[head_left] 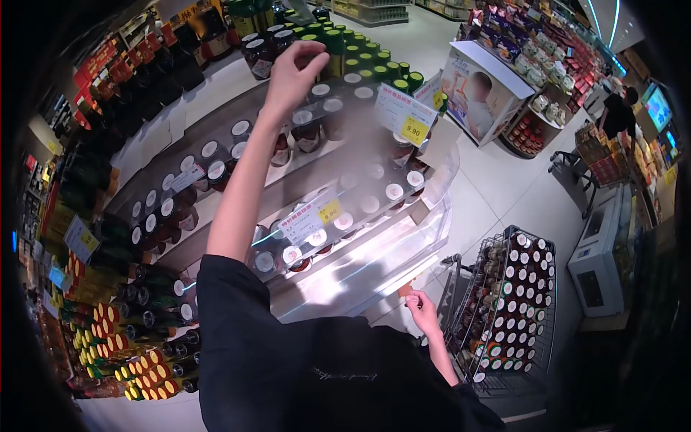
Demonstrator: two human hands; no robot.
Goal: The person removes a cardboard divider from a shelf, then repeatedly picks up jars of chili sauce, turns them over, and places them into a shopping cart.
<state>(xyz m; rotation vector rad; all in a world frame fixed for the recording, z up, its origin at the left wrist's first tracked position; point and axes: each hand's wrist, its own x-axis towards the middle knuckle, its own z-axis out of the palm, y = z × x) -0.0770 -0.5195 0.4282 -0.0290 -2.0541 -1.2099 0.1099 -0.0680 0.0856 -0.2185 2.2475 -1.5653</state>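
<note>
My left hand (pixel 294 78) reaches over the tiered display to its top level. Its fingers are curved, with a gap between them and the thumb, and nothing shows in it. Close to it stand dark jars (pixel 259 57) with pale lids, and green-capped bottles (pixel 333 52) are just beyond the fingertips. Down by the display's lower front edge, my right hand (pixel 423 314) is closed, fingers folded together. A small brownish thing (pixel 405 289) shows at its fingertips; I cannot make out what it is. More white-lidded jars (pixel 308 137) line the clear-fronted shelves (pixel 345 173).
A shopping cart (pixel 504 309) packed with white-lidded jars stands at my right. Price signs (pixel 407 115) rise from the shelf edge. Bottles with yellow and red caps (pixel 147 374) crowd the left. A white box-shaped unit (pixel 601 252) and another person (pixel 617 115) are farther right.
</note>
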